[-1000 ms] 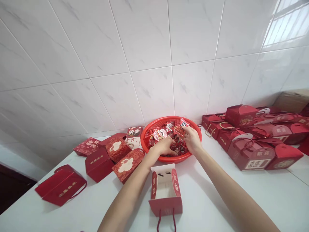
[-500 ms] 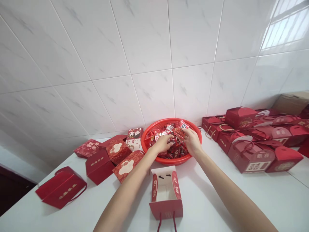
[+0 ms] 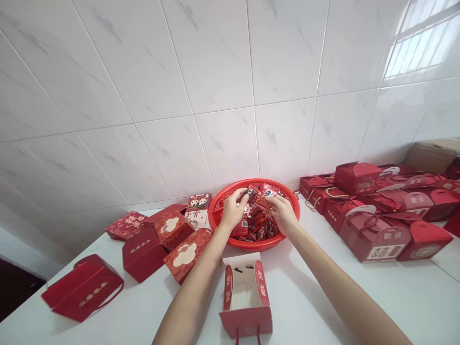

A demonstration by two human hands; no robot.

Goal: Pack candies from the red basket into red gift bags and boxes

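A red plastic basket (image 3: pixel 254 245) holds many small wrapped snack packets (image 3: pixel 261 225) in red and dark wrappers. My left hand (image 3: pixel 233 211) reaches over its left side, thumb and fingers closed on a small red packet (image 3: pixel 253 191) with a dark character. At the right side, my right hand (image 3: pixel 283 215) pinches another red packet (image 3: pixel 266 195) with white and black print. Just in front of the basket stands a red gift box (image 3: pixel 246 322), its top open, white inside and with cord handles toward me.
On the left lie several red gift boxes, including a handled one (image 3: pixel 86 290) and a patterned one (image 3: pixel 189 254). Many closed red boxes (image 3: pixel 375 235) crowd the right, with a brown carton (image 3: pixel 429 155) behind. A white tiled wall (image 3: pixel 230 143) backs the white table (image 3: pixel 309 306).
My left hand has moved up and back in the basket and now pinches a packet. My right hand stays at the right side with its packet lowered slightly. The view has shifted a little.
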